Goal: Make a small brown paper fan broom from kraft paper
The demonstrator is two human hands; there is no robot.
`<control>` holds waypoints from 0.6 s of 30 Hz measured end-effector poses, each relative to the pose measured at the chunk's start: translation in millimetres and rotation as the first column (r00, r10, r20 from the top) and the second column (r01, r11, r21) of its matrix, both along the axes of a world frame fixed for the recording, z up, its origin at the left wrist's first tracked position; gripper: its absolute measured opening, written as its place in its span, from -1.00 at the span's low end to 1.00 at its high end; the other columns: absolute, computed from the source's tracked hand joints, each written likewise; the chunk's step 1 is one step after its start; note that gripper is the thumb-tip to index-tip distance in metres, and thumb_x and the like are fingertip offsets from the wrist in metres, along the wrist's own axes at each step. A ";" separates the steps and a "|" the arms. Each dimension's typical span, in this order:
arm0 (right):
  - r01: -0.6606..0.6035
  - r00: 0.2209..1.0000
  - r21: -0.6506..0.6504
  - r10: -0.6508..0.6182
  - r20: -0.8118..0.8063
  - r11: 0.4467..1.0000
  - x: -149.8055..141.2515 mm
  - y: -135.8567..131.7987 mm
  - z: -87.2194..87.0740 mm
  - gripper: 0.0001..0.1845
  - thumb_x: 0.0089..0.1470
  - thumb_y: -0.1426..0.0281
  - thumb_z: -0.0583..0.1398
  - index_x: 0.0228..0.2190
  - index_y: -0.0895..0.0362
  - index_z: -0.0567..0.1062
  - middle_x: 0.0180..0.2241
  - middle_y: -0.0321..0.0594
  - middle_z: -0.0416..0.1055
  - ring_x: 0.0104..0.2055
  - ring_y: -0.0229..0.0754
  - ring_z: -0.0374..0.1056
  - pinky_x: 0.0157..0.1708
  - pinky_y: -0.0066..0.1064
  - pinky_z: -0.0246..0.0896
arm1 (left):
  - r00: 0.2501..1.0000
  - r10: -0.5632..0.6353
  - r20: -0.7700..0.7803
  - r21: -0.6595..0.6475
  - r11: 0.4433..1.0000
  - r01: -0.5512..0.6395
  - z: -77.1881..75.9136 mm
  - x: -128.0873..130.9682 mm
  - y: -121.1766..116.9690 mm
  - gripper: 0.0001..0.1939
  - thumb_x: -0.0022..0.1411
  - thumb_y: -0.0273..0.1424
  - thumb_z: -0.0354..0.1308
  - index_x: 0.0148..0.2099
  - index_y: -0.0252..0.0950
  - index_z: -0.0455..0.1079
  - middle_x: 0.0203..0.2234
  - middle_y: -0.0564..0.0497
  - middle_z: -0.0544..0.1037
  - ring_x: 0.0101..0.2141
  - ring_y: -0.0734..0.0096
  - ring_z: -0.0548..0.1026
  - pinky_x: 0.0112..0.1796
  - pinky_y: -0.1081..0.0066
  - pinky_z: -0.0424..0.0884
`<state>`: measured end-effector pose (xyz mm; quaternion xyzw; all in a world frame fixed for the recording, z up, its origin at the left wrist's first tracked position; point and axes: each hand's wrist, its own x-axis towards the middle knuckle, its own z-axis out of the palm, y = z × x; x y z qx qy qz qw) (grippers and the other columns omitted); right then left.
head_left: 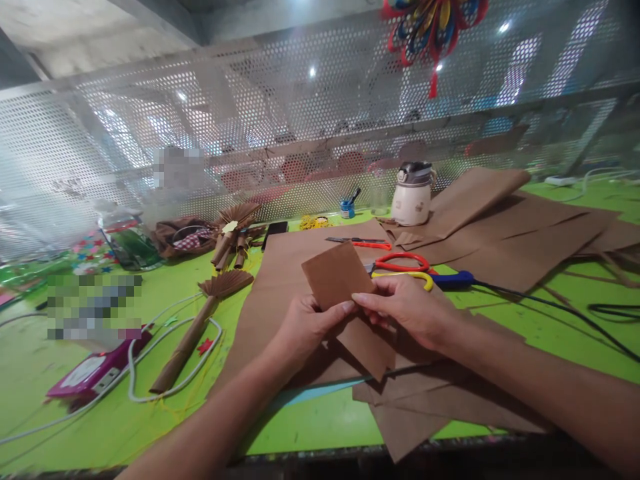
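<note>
A piece of brown kraft paper (pixel 340 273) is pinched between my two hands, its upper part standing tilted above my thumbs and a lower part hanging below them. My left hand (pixel 313 323) grips it from the left, thumb on the near face. From the right, my right hand (pixel 407 307) pinches it close to the left thumb; the fingers behind are partly hidden. Just beyond my right hand lie scissors (pixel 403 261) with red and yellow handles and a blue-handled tool (pixel 453 280) with a black cord. A large brown paper sheet (pixel 280 280) is spread underneath.
Brown paper sheets (pixel 530 247) pile up on the right, beside a white thermos jug (pixel 411 197). To the left lie a rolled paper piece with a fan top (pixel 187 340), a purple power strip (pixel 95 370) and a white cable (pixel 131 373). Paper offcuts (pixel 410 423) reach the front edge.
</note>
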<state>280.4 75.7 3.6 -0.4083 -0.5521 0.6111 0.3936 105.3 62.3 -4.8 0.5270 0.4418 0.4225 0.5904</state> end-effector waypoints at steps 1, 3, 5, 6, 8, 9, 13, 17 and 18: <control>0.006 1.000 0.003 -0.006 0.011 1.000 0.2 0.0 0.2 -0.71 -0.13 0.23 0.30 -0.56 0.20 0.41 -0.64 -0.37 0.28 -0.63 -0.41 0.14 -0.64 -0.54 0.02 | 1.000 0.023 0.004 0.002 1.000 -0.023 0.3 0.4 -0.6 -0.58 -0.04 -0.24 0.34 -0.20 -0.48 0.52 -0.31 -0.24 0.59 -0.30 0.15 0.53 -0.25 0.25 0.42; 0.009 1.000 0.007 -0.009 0.018 1.000 1.0 0.1 0.8 -0.71 -0.13 0.23 0.30 -0.59 0.19 0.40 -0.66 -0.38 0.28 -0.65 -0.42 0.14 -0.67 -0.54 0.03 | 0.998 0.063 0.013 0.003 0.998 -0.063 1.4 1.4 -2.2 -0.58 -0.07 -0.23 0.35 -0.23 -0.48 0.53 -0.35 -0.22 0.59 -0.33 0.17 0.53 -0.29 0.27 0.42; 0.008 1.000 0.000 -0.008 0.021 1.000 2.0 0.3 1.8 -0.70 -0.14 0.23 0.31 -0.61 0.19 0.39 -0.68 -0.38 0.28 -0.67 -0.42 0.14 -0.69 -0.55 0.01 | 0.998 0.058 0.022 -0.007 0.998 -0.058 2.6 2.3 -3.4 -0.58 -0.07 -0.23 0.35 -0.24 -0.49 0.53 -0.37 -0.22 0.59 -0.35 0.18 0.52 -0.31 0.27 0.42; 0.004 1.000 -0.003 -0.004 0.025 1.000 2.7 0.5 2.2 -0.69 -0.14 0.23 0.31 -0.62 0.19 0.39 -0.68 -0.38 0.29 -0.68 -0.43 0.15 -0.71 -0.56 0.00 | 0.999 0.044 0.026 -0.017 0.999 -0.043 3.3 2.5 -3.7 -0.58 -0.07 -0.22 0.35 -0.24 -0.49 0.53 -0.37 -0.23 0.59 -0.36 0.18 0.52 -0.31 0.27 0.42; -0.013 0.999 -0.003 0.013 0.034 1.000 4.3 1.0 2.7 -0.68 -0.13 0.22 0.31 -0.63 0.20 0.40 -0.69 -0.36 0.30 -0.69 -0.44 0.16 -0.74 -0.58 -0.03 | 0.999 0.013 0.039 -0.034 0.999 -0.011 4.6 2.6 -4.0 -0.57 -0.06 -0.22 0.34 -0.24 -0.51 0.53 -0.38 -0.24 0.59 -0.36 0.16 0.53 -0.30 0.25 0.42; -0.025 0.999 -0.005 0.025 0.037 1.000 5.1 1.4 2.8 -0.67 -0.13 0.21 0.31 -0.63 0.21 0.40 -0.69 -0.36 0.31 -0.70 -0.44 0.17 -0.75 -0.59 -0.03 | 0.999 0.003 0.048 -0.038 0.999 -0.001 5.3 2.4 -4.1 -0.57 -0.06 -0.22 0.34 -0.24 -0.51 0.53 -0.37 -0.25 0.59 -0.35 0.15 0.53 -0.29 0.24 0.42; -0.044 0.999 -0.039 0.044 0.008 0.998 9.0 4.3 1.9 -0.66 -0.14 0.19 0.32 -0.60 0.22 0.43 -0.70 -0.35 0.33 -0.72 -0.43 0.18 -0.77 -0.60 0.01 | 0.997 -0.030 0.071 -0.063 0.997 0.035 10.9 -0.3 -6.1 -0.57 -0.06 -0.23 0.34 -0.23 -0.52 0.53 -0.34 -0.26 0.59 -0.31 0.11 0.53 -0.26 0.23 0.42; -0.035 0.999 -0.054 0.034 -0.026 0.998 14.2 10.1 2.2 -0.66 -0.17 0.21 0.35 -0.57 0.23 0.44 -0.66 -0.33 0.38 -0.70 -0.41 0.24 -0.78 -0.61 0.06 | 0.997 -0.049 0.066 -0.104 0.993 0.055 18.7 -2.9 -9.7 -0.62 0.01 -0.26 0.30 -0.21 -0.48 0.53 -0.31 -0.24 0.59 -0.28 0.13 0.53 -0.23 0.25 0.41; -0.045 0.999 -0.052 0.043 -0.029 0.998 16.0 11.7 3.0 -0.67 -0.17 0.21 0.35 -0.56 0.24 0.45 -0.65 -0.31 0.39 -0.69 -0.41 0.25 -0.78 -0.62 0.08 | 0.996 -0.052 0.069 -0.101 0.993 0.059 19.9 -3.2 -10.0 -0.64 0.03 -0.27 0.28 -0.21 -0.47 0.53 -0.30 -0.22 0.60 -0.28 0.15 0.53 -0.23 0.26 0.41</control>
